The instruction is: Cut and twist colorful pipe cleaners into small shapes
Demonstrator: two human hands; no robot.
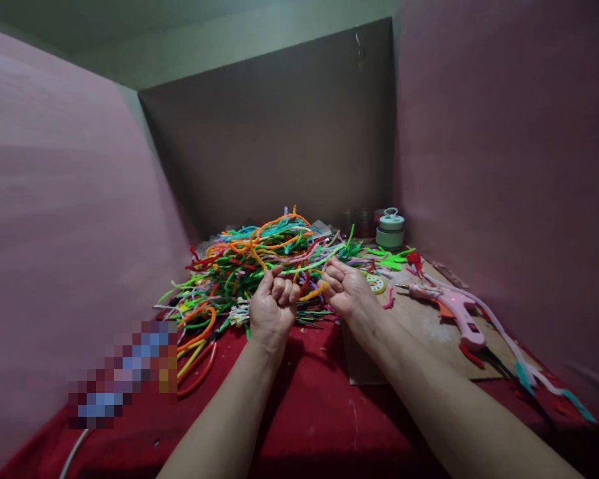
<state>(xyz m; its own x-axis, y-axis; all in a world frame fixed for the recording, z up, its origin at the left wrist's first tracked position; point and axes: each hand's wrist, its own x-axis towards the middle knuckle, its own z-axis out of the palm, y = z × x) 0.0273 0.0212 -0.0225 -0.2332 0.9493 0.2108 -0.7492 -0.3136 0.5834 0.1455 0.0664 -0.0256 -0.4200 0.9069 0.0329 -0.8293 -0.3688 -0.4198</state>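
Both my hands are raised over a red cloth-covered table (309, 412), in front of a big pile of coloured pipe cleaners (259, 256). My left hand (273, 305) is curled into a fist, thumb up, closed on a pipe cleaner. My right hand (347, 287) is also closed, pinching an orange-yellow pipe cleaner (313, 291) that runs between the two hands. The hands are a few centimetres apart, knuckles facing each other.
A pink glue gun (456, 313) lies on a cardboard sheet (429, 332) at the right, with its cable trailing toward me. A green lidded jar (391, 229) stands at the back right. Orange-handled pliers (199, 359) lie at the left. Pink walls close in both sides.
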